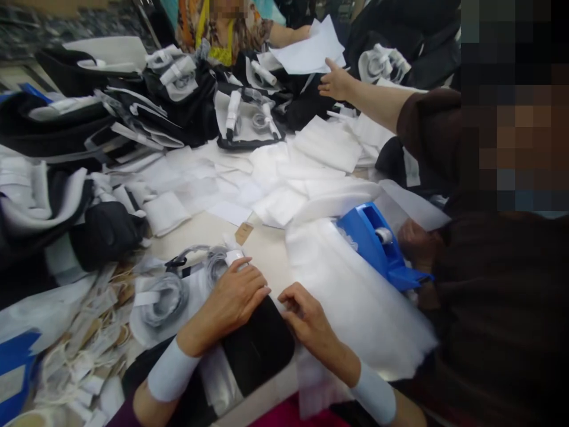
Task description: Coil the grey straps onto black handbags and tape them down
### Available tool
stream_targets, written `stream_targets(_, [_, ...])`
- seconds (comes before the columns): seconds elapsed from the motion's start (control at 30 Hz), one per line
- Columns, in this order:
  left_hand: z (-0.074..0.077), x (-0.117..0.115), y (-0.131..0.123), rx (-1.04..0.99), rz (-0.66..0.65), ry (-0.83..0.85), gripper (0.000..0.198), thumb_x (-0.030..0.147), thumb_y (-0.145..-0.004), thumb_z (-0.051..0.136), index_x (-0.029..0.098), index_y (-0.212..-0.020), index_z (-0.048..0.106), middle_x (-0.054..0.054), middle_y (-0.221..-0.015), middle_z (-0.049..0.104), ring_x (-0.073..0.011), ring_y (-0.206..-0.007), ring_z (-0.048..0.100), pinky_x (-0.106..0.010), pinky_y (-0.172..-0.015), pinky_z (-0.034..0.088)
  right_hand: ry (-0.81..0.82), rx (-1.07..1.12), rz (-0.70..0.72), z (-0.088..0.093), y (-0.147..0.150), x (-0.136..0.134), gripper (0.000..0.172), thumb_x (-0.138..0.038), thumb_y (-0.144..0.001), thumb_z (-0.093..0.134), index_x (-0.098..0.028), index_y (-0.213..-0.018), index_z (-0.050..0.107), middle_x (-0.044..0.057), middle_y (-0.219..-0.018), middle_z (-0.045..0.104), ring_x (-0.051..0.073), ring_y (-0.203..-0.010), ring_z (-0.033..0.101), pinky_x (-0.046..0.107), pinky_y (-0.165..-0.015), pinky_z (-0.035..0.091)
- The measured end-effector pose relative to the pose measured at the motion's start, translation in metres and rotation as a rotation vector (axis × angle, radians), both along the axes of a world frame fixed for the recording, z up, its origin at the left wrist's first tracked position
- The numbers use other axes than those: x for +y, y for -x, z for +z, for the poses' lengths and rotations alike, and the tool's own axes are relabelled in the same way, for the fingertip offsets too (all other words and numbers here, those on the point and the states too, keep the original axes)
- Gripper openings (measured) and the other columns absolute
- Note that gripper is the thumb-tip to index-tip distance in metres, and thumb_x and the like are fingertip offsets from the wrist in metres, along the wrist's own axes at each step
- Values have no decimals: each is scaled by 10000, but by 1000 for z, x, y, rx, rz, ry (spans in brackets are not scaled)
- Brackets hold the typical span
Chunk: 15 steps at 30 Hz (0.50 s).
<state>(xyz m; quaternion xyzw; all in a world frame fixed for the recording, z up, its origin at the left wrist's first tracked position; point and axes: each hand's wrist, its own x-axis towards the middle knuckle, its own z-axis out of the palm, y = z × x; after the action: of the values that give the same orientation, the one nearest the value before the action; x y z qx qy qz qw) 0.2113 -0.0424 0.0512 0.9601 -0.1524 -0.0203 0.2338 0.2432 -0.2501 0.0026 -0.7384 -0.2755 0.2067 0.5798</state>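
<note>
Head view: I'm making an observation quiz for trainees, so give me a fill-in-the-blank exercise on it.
1. The left hand rests flat on a ___ pad.
2. The tape dispenser to the right of the right hand is ___.
3. A co-worker's hand reaches toward a ___ sheet.
Missing words: black, blue, white.

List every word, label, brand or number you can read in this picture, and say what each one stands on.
No text can be read in this view.
Brown tag on the table: any print is too small and blurred to read.
Heap of hang tags, lower left: too blurred to read.
Blue tape dispenser: no brand or label shows.
Black pouch under the left hand: no marking shows.
</note>
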Motion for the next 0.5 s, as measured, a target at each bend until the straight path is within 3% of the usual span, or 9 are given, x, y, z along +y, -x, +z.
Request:
stream_targets(0.13, [-4,0,7,-67,-74,31,224,217,-987,403,209,-1116,585,-17,-961,657,-145,-917,591,-432,-1102,271,-102,76,-85,-7,6,2,193,-37,-746,579,-192,-843,644,-22,-768,548,116,-686,514,233,-630,398])
stream_targets(0.33, [-2,-9,8,-39,-142,-13,224,274,-969,444,195,-846,613,3,-804,626,-138,-796,589,-414,-1048,308,-146,125,-25,-19,4,6,179,-4,-672,587,-178,-632,609,-43,-682,525,97,-648,510,212,-586,360])
stream_targets(0.43, [-4,-14,6,-79,-136,-68,216,247,-961,433,191,-830,595,-43,-1045,645,-196,-1078,559,-408,-1039,308,-137,109,-2,-20,1,5,179,-1,-639,567,-174,-602,588,-42,-681,512,92,-631,493,209,-584,357])
stream_targets(0.5, [-6,-16,6,-89,-140,-122,204,223,-964,410,196,-858,581,-47,-1187,612,-215,-1227,478,-416,-1073,271,-135,116,9,-18,0,3,206,0,-624,535,-180,-676,619,-30,-790,549,85,-634,507,206,-597,380])
